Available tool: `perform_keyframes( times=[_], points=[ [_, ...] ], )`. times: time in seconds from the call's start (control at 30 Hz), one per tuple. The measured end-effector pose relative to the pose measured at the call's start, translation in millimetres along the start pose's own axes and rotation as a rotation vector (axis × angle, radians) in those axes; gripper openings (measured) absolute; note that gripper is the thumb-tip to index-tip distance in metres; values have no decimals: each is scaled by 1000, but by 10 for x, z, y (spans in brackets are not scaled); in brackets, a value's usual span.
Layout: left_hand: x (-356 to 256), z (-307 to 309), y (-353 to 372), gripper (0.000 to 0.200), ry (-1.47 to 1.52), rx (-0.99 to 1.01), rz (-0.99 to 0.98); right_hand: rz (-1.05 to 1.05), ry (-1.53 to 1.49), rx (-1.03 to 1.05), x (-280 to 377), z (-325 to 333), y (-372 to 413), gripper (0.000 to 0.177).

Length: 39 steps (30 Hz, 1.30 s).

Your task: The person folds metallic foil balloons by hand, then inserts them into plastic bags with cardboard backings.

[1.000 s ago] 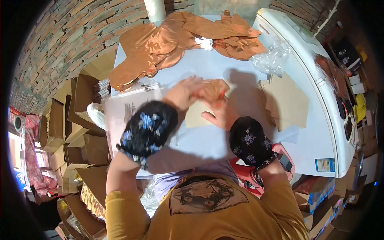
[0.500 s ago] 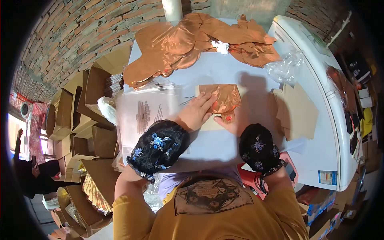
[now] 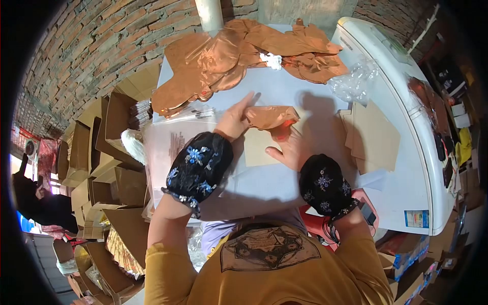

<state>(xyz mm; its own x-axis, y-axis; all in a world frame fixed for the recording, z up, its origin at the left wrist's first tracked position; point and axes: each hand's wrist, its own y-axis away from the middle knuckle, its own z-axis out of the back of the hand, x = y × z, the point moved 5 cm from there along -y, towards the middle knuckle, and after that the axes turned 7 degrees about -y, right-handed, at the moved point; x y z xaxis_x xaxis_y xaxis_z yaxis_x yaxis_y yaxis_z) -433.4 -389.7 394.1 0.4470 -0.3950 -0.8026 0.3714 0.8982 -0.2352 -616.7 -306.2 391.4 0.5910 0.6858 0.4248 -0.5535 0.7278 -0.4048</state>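
Note:
A folded copper-coloured foil balloon (image 3: 269, 118) with a red spot at its right end lies across the upper part of a beige card sheet (image 3: 258, 150) on the white table. My left hand (image 3: 235, 121) grips the balloon's left end, its fingers partly hidden. At the right end, my right hand (image 3: 291, 147) has its fingers on the foil near the red spot, with the thumb held apart over the card. Larger copper foil balloons (image 3: 213, 63) are heaped along the table's far side, with a white tie (image 3: 273, 61) among them.
Printed clear plastic bags (image 3: 175, 137) lie on the left of the table. More beige cards (image 3: 373, 134) and crumpled clear plastic (image 3: 356, 81) are at right, by a white appliance (image 3: 401, 101). Cardboard boxes (image 3: 122, 119) stand left. A person in dark clothing (image 3: 43, 201) is farther left.
The foil's lower edge has come up and away from me, baring more of the card. My left hand has shifted to the balloon's left end; my right fingers have moved up onto the foil.

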Motion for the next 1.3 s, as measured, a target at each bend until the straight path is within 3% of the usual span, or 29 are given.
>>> perform_keyframes(
  times=[0.03, 0.13, 0.2, 0.33, 0.43, 0.53, 0.63, 0.77, 1.0, 1.13, 1.3],
  points=[
    [38, 39, -104, 51, -205, -105, -37, -8, 30, 8, 8, -1, 1, 52],
    [148, 55, -307, 33, -2, -35, 275, 10, 97, 0, 45, -1, 9, 57],
    [733, -76, -595, 28, 9, -53, 328, 71, 112, -39, 49, 2, 15, 59],
    [861, -57, -668, 34, 205, 70, 365, 51, 114, -13, 50, 0, 17, 60],
    [830, -10, -669, 37, 234, 27, 344, 40, 110, -6, 43, 2, 14, 60],
    [789, -61, -633, 17, 345, 12, 299, 40, 97, -5, 58, 10, 4, 59],
    [840, -65, -647, 17, 146, 31, 279, 41, 96, -11, 55, 3, 7, 59],
    [968, -117, -712, 17, 92, -19, 302, 43, 110, 2, 68, 17, -3, 60],
    [497, 28, -577, 16, -84, -53, 305, 53, 59, 30, 10, -11, 5, 62],
    [570, -10, -551, 18, 54, -45, 329, 49, 37, 63, 13, 11, 4, 63],
    [701, -26, -593, 17, -72, -41, 288, 48, 44, 70, -34, -5, 8, 63]
  ],
)
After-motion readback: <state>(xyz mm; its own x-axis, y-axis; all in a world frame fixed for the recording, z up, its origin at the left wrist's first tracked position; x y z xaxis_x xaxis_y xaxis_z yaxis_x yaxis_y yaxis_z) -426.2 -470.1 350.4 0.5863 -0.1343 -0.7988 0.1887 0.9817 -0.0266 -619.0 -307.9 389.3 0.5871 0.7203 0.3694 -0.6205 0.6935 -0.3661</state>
